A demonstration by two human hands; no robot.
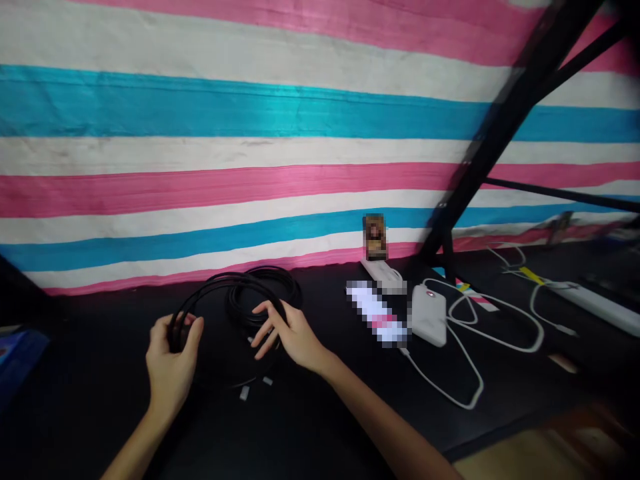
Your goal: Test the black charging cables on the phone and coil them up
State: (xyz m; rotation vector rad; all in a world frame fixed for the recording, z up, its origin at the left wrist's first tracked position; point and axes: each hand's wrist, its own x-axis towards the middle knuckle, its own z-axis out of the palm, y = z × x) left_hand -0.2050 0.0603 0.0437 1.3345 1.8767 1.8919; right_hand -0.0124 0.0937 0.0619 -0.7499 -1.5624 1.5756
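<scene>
A coil of black cable (260, 290) lies on the black table (100, 393) near the striped cloth wall. My left hand (170, 363) is closed around one side of the coil's loops. My right hand (285, 333) rests on the other side of the coil with its fingers spread and touching the cable. Two small metal plug ends (255, 387) of the cable lie on the table just in front of both hands.
A white power bank (430, 313) with white cables (495, 340) lies to the right, beside a blurred flat object (377, 313). A white power strip (383, 272) sits by the wall. A black metal frame (500, 127) slants up at right. A blue object (15, 353) sits at far left.
</scene>
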